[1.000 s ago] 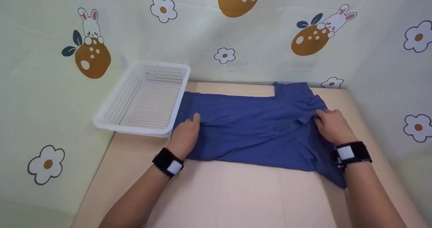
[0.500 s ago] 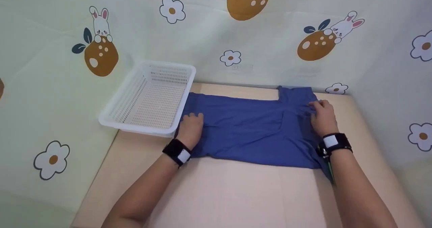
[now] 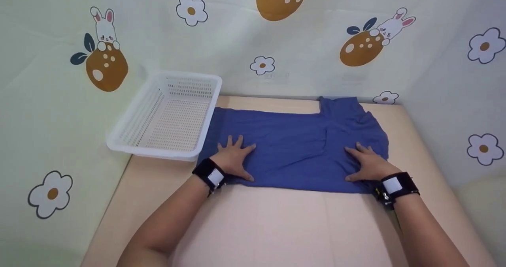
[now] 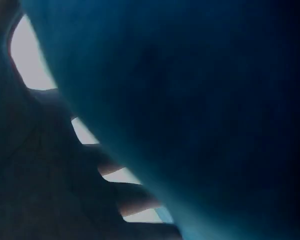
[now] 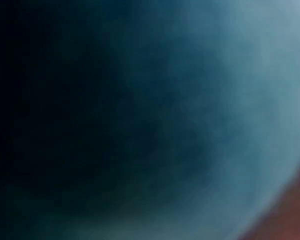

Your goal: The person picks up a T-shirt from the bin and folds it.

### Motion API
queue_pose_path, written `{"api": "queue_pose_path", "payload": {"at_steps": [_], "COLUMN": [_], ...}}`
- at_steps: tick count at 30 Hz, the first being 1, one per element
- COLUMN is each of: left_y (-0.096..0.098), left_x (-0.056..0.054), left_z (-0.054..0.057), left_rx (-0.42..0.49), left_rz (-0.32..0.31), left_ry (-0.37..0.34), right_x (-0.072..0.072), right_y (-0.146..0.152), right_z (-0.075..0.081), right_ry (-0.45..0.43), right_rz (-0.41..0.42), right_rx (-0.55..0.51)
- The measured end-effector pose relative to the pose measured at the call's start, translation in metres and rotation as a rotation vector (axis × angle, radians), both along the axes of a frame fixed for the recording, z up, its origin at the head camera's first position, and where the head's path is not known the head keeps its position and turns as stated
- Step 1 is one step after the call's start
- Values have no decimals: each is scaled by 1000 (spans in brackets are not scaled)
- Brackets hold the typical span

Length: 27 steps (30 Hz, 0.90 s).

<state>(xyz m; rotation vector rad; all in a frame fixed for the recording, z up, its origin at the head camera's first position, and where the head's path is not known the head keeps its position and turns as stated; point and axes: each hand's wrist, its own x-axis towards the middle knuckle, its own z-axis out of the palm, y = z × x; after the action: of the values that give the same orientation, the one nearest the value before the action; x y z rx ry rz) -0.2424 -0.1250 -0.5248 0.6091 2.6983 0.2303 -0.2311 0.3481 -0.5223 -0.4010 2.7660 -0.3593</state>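
Observation:
A blue T-shirt (image 3: 288, 148) lies lengthwise across the table in the head view, its collar and sleeve end at the right. My left hand (image 3: 233, 158) rests on the shirt's left part with fingers spread. On the right part, near the sleeve end, my right hand (image 3: 369, 163) lies on the cloth, its fingers likewise spread. Dark blurred cloth (image 4: 180, 100) fills most of the left wrist view, with the left hand (image 4: 65, 170) in shadow beside it. The right wrist view shows only blurred blue cloth (image 5: 190, 100) and a bit of skin.
A white perforated plastic basket (image 3: 197, 155) stands at the table's back left, close against the shirt's left end. The pale table (image 3: 284, 227) extends toward me. Patterned curtain-like sheets (image 3: 221, 42) enclose the back and sides.
My right hand has let go of the shirt near its collar end and come nearer, now spread flat. The left hand has uncurled onto the cloth. The shirt's near right corner is now folded in.

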Motion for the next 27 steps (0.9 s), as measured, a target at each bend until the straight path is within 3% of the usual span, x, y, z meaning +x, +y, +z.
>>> {"api": "queue_pose_path", "payload": {"at_steps": [7, 17, 21, 24, 27], "left_y": [-2, 1, 2, 2, 7], "left_x": [12, 59, 71, 72, 60], "left_z": [6, 7, 7, 11, 21], "left_rx": [17, -5, -26, -29, 2], "left_rz": [16, 9, 4, 2, -16], "left_ry": [-4, 6, 3, -44, -80], "right_x": [15, 65, 82, 84, 72], "right_y": [8, 15, 14, 13, 17], "right_z": [0, 1, 3, 7, 17], "right_ry": [12, 41, 40, -9, -22], "right_rz": [24, 33, 31, 21, -13], "right_rx": [51, 57, 89, 75, 11]}}
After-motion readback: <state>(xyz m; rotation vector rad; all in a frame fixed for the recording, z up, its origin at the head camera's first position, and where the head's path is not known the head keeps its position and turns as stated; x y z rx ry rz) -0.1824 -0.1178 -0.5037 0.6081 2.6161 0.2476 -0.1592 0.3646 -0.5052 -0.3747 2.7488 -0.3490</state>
